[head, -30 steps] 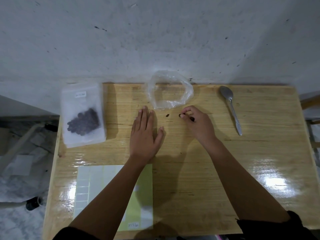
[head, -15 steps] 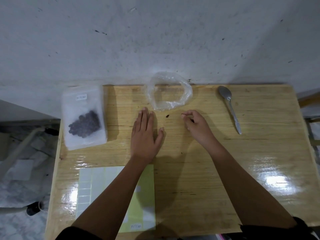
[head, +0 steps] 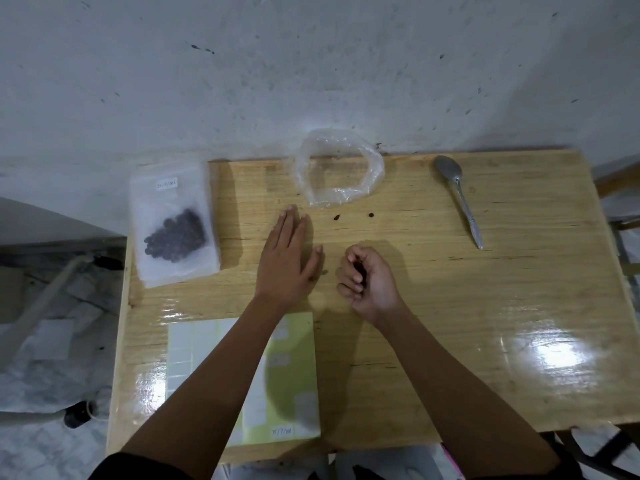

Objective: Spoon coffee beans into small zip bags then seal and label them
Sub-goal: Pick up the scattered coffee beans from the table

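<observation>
My left hand (head: 286,261) lies flat on the wooden table (head: 485,306), fingers spread, holding nothing. My right hand (head: 367,282) sits just right of it, curled into a fist with dark coffee beans showing between its fingers. Two loose beans (head: 336,217) (head: 371,215) lie on the wood beyond my hands. A clear rolled-down plastic bag (head: 339,168) stands at the back edge. A sealed, labelled zip bag of beans (head: 175,223) tops a stack of zip bags at the left. A metal spoon (head: 459,202) lies at the back right. The label sheet (head: 242,379) lies under my left forearm.
A white wall rises right behind the table. The floor to the left holds crumpled plastic sheeting and a pipe (head: 45,299). Glare patches shine on the table's right front part.
My right hand has pulled back from near the plastic bag towards me and closed into a fist around beans. The left hand has stayed flat in place.
</observation>
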`<state>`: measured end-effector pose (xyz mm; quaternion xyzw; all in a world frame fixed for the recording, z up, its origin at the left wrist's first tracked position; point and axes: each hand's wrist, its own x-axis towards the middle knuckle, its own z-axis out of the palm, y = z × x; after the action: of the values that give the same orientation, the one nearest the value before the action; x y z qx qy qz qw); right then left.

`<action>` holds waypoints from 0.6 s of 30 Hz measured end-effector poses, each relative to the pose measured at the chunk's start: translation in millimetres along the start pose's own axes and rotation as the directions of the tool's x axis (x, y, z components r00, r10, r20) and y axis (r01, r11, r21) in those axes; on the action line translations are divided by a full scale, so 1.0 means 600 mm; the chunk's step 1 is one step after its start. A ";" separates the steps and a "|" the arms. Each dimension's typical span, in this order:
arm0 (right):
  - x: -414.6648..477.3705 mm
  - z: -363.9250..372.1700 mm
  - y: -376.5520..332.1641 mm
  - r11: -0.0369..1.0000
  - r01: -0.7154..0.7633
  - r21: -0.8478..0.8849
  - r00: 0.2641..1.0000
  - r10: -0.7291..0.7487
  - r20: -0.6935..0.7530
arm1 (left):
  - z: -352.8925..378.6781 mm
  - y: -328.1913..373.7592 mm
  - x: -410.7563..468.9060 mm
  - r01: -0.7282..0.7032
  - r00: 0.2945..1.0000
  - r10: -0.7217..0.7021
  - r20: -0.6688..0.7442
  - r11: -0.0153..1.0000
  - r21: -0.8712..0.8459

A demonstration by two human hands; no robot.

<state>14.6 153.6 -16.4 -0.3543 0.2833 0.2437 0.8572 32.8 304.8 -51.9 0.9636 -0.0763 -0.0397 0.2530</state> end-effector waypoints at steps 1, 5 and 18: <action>0.001 0.001 0.000 0.999 0.021 -0.042 0.998 -0.023 -0.052 | -0.001 -0.002 -0.005 -0.005 1.000 0.005 -0.002 1.000 -0.004; -0.006 0.007 -0.019 0.879 0.129 -0.459 0.946 -0.247 -0.208 | 0.000 -0.013 -0.027 -0.017 1.000 0.018 -0.018 0.999 0.028; -0.029 -0.010 -0.037 0.697 0.075 -0.713 0.922 -0.321 -0.217 | 0.001 -0.015 -0.033 -0.002 1.000 0.003 -0.008 1.000 0.028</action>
<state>13.9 131.6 1.7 -0.7123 0.2681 0.1749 0.6247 14.6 315.5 -55.9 0.9671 -0.0769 -0.0343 0.2401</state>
